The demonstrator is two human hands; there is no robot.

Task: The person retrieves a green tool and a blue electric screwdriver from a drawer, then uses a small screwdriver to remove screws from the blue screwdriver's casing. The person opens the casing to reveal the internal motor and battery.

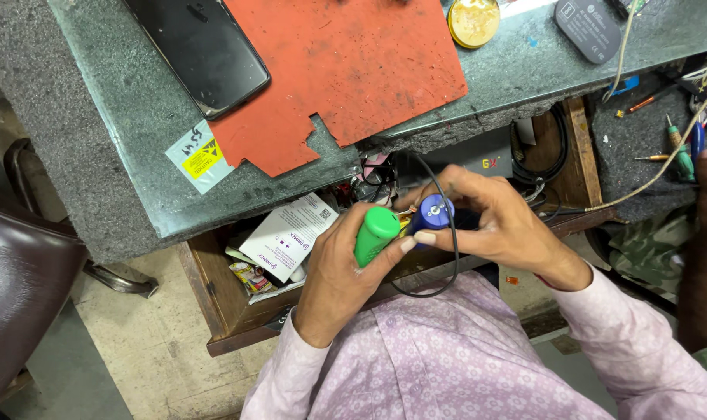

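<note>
At the centre of the view, the left hand [345, 264] has its grip clamped around a green-handled tool [375, 233], whose tip points toward three o'clock at a blue cylindrical part [432, 213]. The right hand [497, 222] has its grip closed on that part, a black wire [450, 233] looping beneath. Both hover over an open drawer [213, 295], at six o'clock from the orange mat [345, 62] and black phone [205, 50] on the counter [136, 155].
</note>
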